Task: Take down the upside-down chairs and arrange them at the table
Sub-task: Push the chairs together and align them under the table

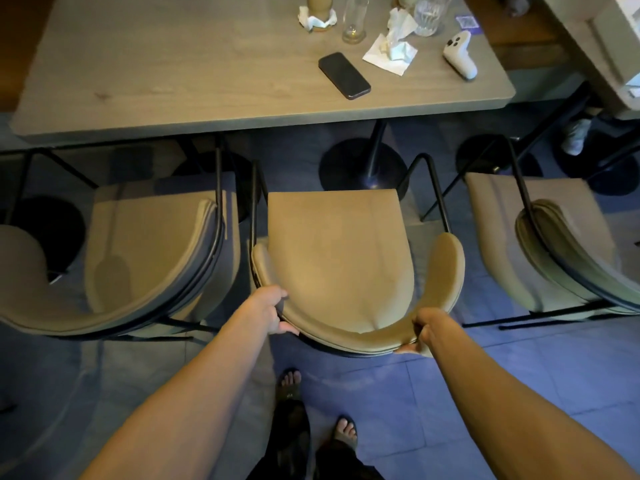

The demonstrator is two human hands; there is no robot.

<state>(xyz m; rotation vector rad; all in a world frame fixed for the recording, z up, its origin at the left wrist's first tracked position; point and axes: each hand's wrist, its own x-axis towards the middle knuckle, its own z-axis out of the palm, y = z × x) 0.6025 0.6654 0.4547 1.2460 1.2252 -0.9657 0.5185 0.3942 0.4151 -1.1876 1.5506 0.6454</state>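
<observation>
A tan upholstered chair (336, 258) with a black metal frame stands upright on the floor, facing the grey wooden table (173, 81). My left hand (275, 311) grips the left side of its curved backrest. My right hand (420, 332) grips the right side of the same backrest. A matching chair (145, 258) stands upright to the left, and another matching chair (554, 251) stands to the right. All three sit just short of the table's near edge.
On the table lie a black phone (344, 75), a white controller (460, 55), crumpled napkins (393, 46) and glasses (355, 19). Round black table bases (362, 164) stand under the table. My feet in sandals (344, 429) are behind the chair. Another person's shoe (575, 135) shows at right.
</observation>
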